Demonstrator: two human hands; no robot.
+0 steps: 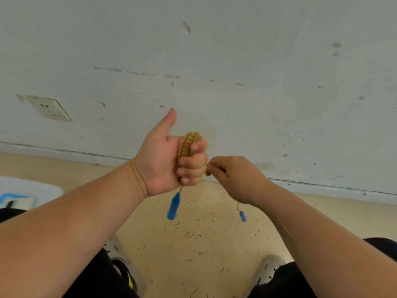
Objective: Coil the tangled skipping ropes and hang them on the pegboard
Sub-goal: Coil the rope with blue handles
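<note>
Yellow woven rope point(189, 145) looks light and floppy, coiled small in the left hand point(163, 162), fingers curled round it, thumb up. Right hand point(232, 177) pinches the loose strand just beside. I'd grip mid-coil, since one blue handle point(173, 206) and the other handle point(242, 216) dangle and could swing

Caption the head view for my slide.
Left hand grips coiled rope; right hand pinches its loose end, blue handles dangling.

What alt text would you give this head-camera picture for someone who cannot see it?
A person's left hand grips a coiled yellow skipping rope, thumb up, while the right hand pinches its loose strand. Two blue handles dangle above a tan floor.
</note>
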